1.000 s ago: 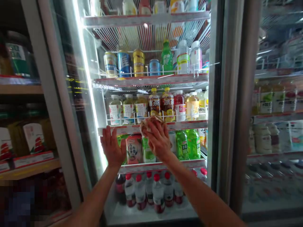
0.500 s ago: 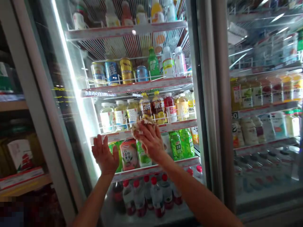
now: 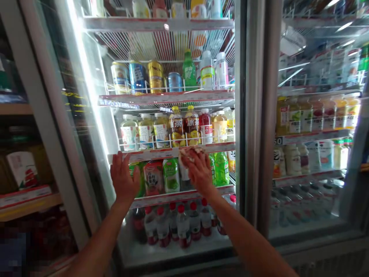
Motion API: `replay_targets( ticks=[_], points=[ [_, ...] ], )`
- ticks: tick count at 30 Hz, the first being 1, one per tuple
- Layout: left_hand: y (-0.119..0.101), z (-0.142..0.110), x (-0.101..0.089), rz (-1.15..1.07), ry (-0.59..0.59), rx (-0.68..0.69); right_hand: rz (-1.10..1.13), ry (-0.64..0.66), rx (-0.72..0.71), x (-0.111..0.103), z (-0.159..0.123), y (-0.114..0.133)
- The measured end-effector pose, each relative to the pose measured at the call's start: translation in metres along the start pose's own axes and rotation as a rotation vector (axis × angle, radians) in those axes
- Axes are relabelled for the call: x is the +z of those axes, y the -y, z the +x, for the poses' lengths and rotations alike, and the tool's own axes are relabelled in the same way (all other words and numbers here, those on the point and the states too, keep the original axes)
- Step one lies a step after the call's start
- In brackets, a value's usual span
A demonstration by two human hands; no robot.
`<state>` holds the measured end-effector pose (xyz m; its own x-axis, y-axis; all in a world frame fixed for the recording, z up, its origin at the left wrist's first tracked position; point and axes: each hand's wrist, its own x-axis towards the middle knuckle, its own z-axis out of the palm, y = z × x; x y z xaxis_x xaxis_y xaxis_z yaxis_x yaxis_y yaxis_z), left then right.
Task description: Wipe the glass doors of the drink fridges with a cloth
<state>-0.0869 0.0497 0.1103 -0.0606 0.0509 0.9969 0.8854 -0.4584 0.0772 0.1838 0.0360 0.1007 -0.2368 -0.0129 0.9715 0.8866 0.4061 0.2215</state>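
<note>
Cloth Held Beneath Your Right Hand Before a Lit Drinks Cooler

At the far left, a shelf carried containers in shadow, one with a pale label. A bright light strip ran down the cooler's left side.

Your left hand was raised just right of that strip, near the left end of a shelf rail. Its fingers were released and extended, thumb apart, grasping nothing; you could not tell whether the palm touched the front.

Next came a pink pack and a green pack, standing between your hands. Above them stood bottles with pale labels, and higher up a gold can. Bottles with red caps filled the bottom.

Your right hand, farther right, had its fingers laid over the crumpled cloth, grasping it from above; how firmly, you could not tell. The cloth was in front of the same rail, just below two bottles with yellow caps.

Beyond that hand were bright green bottles. At the far right, past the metal frame, another cooler held a row of juice bottles.
</note>
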Motion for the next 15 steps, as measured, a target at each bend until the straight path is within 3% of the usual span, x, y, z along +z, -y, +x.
replay_targets(
  ticks=[4,6,8,12,13,15],
  points=[
    [-0.012,-0.018,-0.019,-0.034,0.028,-0.038,-0.15,-0.275,0.299,-0.025,-0.003,-0.058],
    [-0.023,-0.033,-0.019,-0.046,0.063,-0.038,-0.139,-0.33,0.346,-0.027,0.003,-0.064],
    [-0.035,-0.046,-0.014,-0.048,0.106,-0.038,-0.072,-0.242,0.254,-0.018,0.007,-0.042],
    [-0.046,-0.057,-0.006,-0.046,0.127,-0.054,0.062,0.139,-0.116,0.006,0.009,0.019],
    [-0.044,-0.058,-0.006,-0.045,0.129,-0.054,0.077,0.18,-0.17,0.008,0.012,0.023],
    [-0.038,-0.058,-0.009,-0.027,0.136,-0.063,0.061,0.124,-0.131,0.004,0.024,0.015]
  ],
)
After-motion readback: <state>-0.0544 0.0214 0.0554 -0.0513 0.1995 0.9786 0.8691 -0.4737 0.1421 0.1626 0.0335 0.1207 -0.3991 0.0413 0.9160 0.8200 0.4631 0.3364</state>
